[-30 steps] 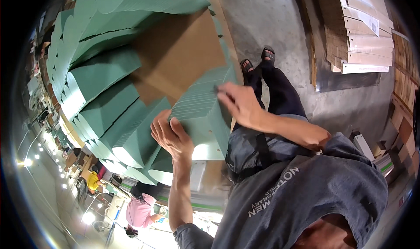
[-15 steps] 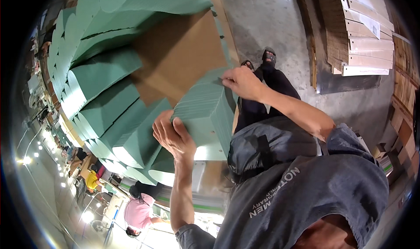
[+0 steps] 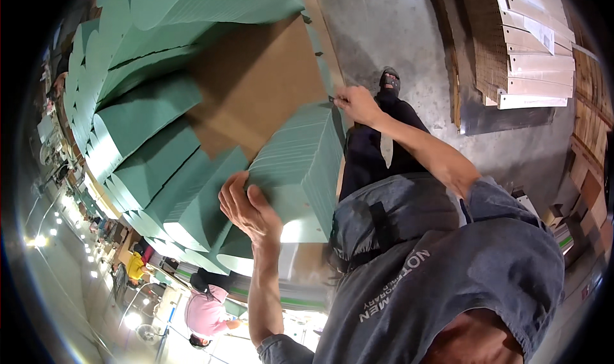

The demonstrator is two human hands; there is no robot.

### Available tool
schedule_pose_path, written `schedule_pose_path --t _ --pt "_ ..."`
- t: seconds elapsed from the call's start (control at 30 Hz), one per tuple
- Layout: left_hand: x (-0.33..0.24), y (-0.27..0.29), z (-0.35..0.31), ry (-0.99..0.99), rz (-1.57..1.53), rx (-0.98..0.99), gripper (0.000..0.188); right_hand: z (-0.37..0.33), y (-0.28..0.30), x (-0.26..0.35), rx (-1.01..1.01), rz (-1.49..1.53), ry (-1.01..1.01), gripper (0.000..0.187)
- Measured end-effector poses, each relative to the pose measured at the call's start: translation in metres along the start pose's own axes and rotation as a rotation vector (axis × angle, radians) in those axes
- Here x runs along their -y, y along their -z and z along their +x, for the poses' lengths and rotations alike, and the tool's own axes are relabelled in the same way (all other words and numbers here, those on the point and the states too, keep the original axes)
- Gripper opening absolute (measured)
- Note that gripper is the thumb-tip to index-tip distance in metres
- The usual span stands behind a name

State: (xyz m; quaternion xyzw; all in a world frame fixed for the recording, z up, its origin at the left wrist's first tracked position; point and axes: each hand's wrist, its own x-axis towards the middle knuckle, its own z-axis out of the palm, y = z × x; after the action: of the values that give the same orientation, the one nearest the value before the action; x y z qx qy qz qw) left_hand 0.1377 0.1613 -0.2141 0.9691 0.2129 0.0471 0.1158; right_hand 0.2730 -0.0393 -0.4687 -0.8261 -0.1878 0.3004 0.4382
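Note:
A stack of green sheets (image 3: 294, 162) with a ridged top stands on the brown board (image 3: 256, 76), nearest to my body. My left hand (image 3: 251, 209) grips its near left corner, the thumb on the stack and the fingers curled over the side. At the far right corner of the stack is my right hand (image 3: 359, 106), its fingers pinched together. A small dark bit shows at those fingertips, too small to name. Whether they touch the stack I cannot tell.
More green stacks (image 3: 150, 111) ring the board's left and far sides. A stack of pale flat panels (image 3: 537, 51) lies at the right, beyond a strip of concrete floor (image 3: 371, 31). A person in pink (image 3: 206, 311) works at the lower left.
My right hand has shifted a little to the right, off the stack's top edge. My left hand keeps its place on the corner. The whole view has shifted slightly.

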Motion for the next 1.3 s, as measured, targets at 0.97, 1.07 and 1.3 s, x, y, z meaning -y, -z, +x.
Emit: schedule_pose_path --t 0.97,1.07,1.3 --pt "0.004 0.007 -0.002 0.043 -0.036 0.061 0.038 -0.126 0.059 0.201 -0.157 0.487 1.028 0.026" --pt "0.008 0.004 -0.007 -0.016 -0.019 0.029 0.042 -0.101 0.005 0.128 -0.055 0.512 0.339 0.028" --pt "0.001 0.002 -0.005 0.06 -0.059 0.069 0.051 -0.037 -0.084 -0.08 -0.36 0.172 -0.04 0.015"
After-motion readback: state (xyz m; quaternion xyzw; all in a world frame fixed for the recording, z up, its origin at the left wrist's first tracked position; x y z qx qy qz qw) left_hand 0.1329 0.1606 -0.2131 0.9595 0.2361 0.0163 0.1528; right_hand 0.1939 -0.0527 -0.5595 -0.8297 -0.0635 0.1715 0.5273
